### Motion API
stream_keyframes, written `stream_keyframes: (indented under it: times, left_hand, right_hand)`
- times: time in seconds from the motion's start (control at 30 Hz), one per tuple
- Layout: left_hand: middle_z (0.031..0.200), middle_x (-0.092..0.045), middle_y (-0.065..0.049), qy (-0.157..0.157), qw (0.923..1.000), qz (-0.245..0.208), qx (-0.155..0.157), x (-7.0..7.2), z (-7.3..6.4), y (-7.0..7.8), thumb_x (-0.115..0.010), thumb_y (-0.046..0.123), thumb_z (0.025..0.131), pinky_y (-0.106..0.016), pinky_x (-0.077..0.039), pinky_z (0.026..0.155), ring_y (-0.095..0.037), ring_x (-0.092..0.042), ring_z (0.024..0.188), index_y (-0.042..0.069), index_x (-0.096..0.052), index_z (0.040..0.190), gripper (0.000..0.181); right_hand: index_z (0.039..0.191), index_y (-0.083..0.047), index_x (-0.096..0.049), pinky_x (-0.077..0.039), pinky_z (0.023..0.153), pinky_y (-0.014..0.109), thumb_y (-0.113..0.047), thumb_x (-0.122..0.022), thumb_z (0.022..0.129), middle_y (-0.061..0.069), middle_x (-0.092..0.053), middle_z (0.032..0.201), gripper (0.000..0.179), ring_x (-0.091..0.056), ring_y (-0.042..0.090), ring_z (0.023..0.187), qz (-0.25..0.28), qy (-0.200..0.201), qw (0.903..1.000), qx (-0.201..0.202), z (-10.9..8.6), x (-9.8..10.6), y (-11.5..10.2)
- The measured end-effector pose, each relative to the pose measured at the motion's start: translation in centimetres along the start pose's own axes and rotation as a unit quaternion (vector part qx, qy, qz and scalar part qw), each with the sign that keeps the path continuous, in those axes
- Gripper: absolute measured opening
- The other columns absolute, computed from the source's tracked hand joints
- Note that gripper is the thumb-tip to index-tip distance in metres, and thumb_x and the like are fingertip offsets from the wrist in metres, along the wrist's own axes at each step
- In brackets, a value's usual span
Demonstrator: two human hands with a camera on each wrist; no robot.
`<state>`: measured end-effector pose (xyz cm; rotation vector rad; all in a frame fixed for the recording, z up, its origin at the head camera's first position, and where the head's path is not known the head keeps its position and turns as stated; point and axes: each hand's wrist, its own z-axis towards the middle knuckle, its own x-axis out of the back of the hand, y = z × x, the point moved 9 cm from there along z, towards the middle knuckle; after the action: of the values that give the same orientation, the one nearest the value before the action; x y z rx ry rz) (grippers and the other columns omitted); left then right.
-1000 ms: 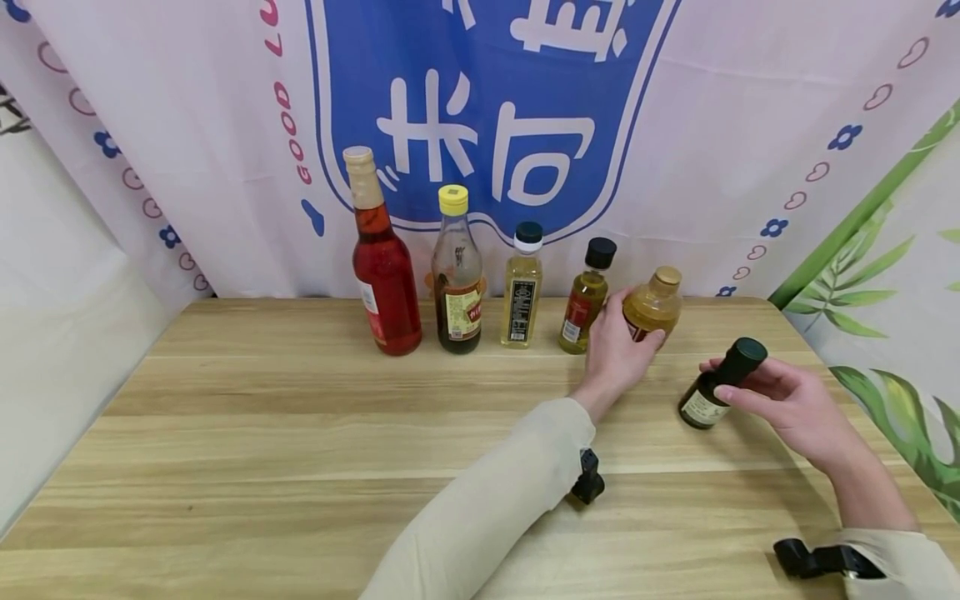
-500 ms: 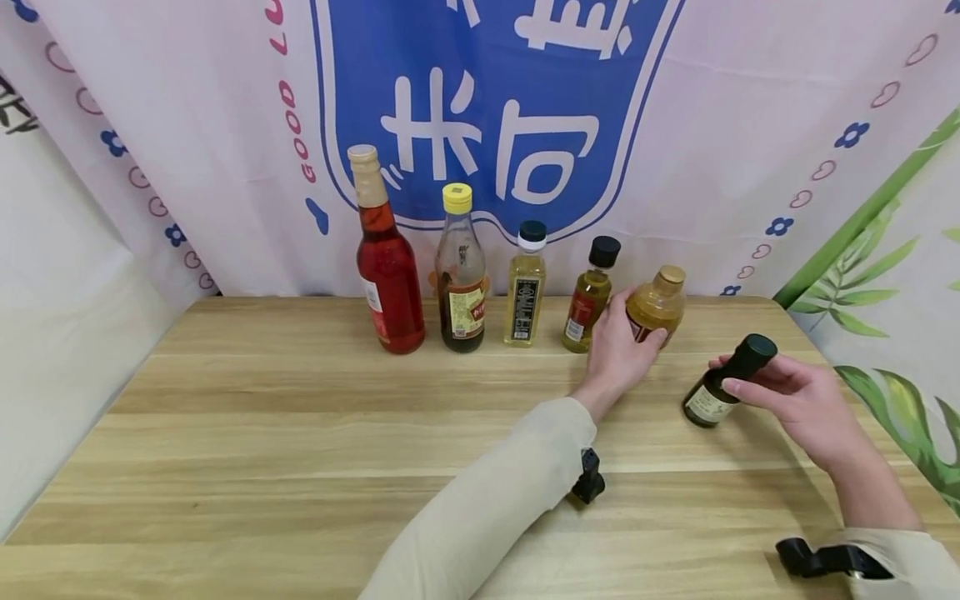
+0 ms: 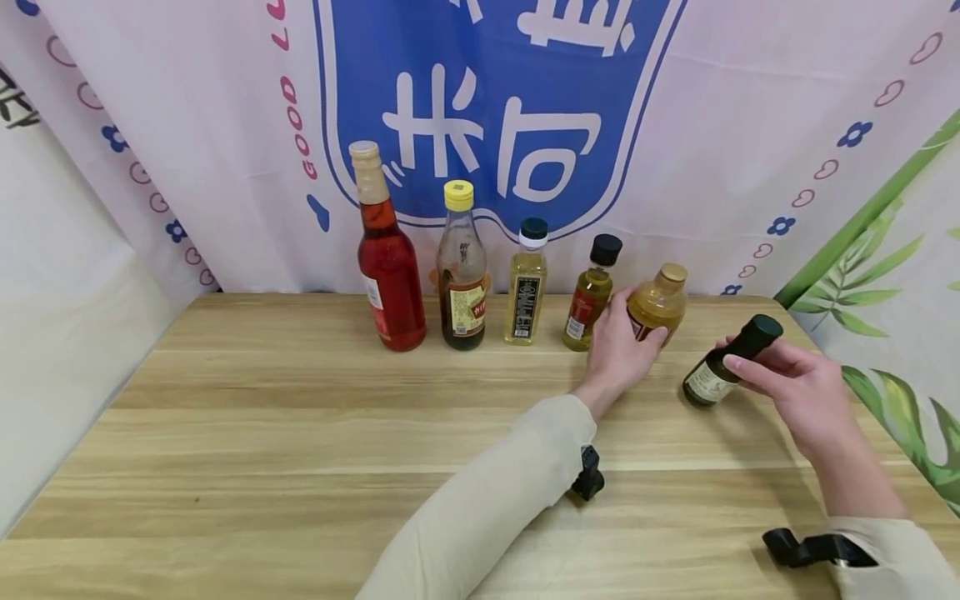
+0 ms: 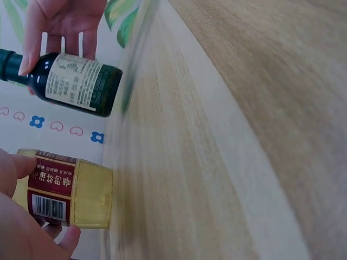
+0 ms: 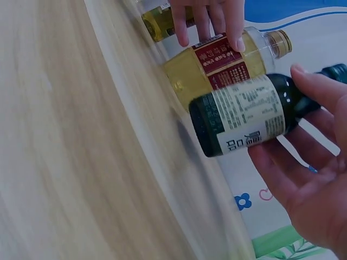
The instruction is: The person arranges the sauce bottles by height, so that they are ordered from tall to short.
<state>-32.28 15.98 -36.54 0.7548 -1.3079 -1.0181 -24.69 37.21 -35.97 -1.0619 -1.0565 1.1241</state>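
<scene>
In the head view my left hand [image 3: 622,346] grips a squat clear bottle of yellow oil [image 3: 660,310] with a gold cap, standing at the right end of a row. Its dark red label [image 4: 51,184] shows in the left wrist view, thumb and fingers on either side. My right hand [image 3: 806,392] holds a small dark green bottle [image 3: 712,379] by its shoulder and neck, to the right of the oil bottle. This bottle leans with its cap toward the right, and its cream label [image 5: 252,111] faces the right wrist camera. Its base is lifted off the table in the wrist views.
Left of my left hand stand a small oil bottle with black cap [image 3: 588,304], a slim square oil bottle [image 3: 527,287], a yellow-capped dark sauce bottle [image 3: 465,283] and a tall red bottle [image 3: 392,275]. A printed curtain [image 3: 255,125] hangs behind the wooden table [image 3: 300,467].
My right hand has raised the dark green bottle slightly and tilted it further to the right. The left hand stays on the oil bottle. The head view has shifted a little.
</scene>
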Motion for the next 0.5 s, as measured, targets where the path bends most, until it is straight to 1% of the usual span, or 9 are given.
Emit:
stream_keyframes:
  times: [0.07,0.17,0.2,0.37,0.5]
  left_hand:
    - [0.153,-0.060,-0.003,-0.001,1.0000,0.000,0.000,0.0,0.0,0.0,-0.077,0.029,0.098,-0.034,-0.047,0.119,-0.018,-0.058,0.141,0.022,-0.044,0.158,0.068]
    - [0.153,-0.059,-0.003,-0.003,1.0000,-0.002,0.002,-0.1,0.0,-0.1,-0.076,0.029,0.099,-0.035,-0.047,0.119,-0.019,-0.058,0.141,0.022,-0.044,0.158,0.068]
    - [0.153,-0.059,-0.004,-0.003,1.0000,-0.002,0.003,-0.1,0.0,-0.1,-0.076,0.029,0.099,-0.036,-0.047,0.119,-0.019,-0.058,0.141,0.021,-0.044,0.158,0.068]
    - [0.153,-0.060,-0.004,-0.003,1.0000,0.003,0.002,-0.1,0.1,-0.1,-0.077,0.029,0.099,-0.036,-0.047,0.119,-0.019,-0.058,0.141,0.020,-0.044,0.158,0.068]
    - [0.153,-0.060,-0.004,-0.003,1.0000,0.008,-0.001,-0.1,0.0,-0.1,-0.076,0.030,0.099,-0.035,-0.048,0.118,-0.019,-0.059,0.140,0.021,-0.044,0.158,0.068]
  right_hand:
    - [0.122,-0.007,-0.079,-0.061,0.077,0.016,-0.002,-0.077,0.095,-0.013,-0.083,0.106,0.027,-0.075,-0.002,0.100,0.022,0.011,0.9996,-0.011,0.2,0.1,0.4]
    - [0.117,-0.013,-0.081,-0.061,0.076,0.014,-0.005,-0.079,0.095,-0.015,-0.082,0.103,0.024,-0.075,-0.005,0.097,0.028,0.029,0.9990,-0.021,0.7,0.4,0.8]
    - [0.115,-0.016,-0.082,-0.060,0.075,0.014,-0.006,-0.080,0.094,-0.016,-0.082,0.102,0.023,-0.074,-0.005,0.095,0.022,0.036,0.9988,-0.024,0.8,0.5,0.8]
    - [0.107,-0.019,-0.082,-0.060,0.073,0.013,-0.010,-0.084,0.092,-0.018,-0.081,0.093,0.018,-0.074,-0.005,0.084,0.003,0.070,0.9970,-0.032,1.5,1.0,1.0]
    - [0.102,-0.025,-0.081,-0.059,0.072,0.011,-0.015,-0.086,0.091,-0.021,-0.078,0.087,0.015,-0.072,-0.006,0.079,-0.028,0.094,0.9941,-0.046,2.1,1.1,1.1]
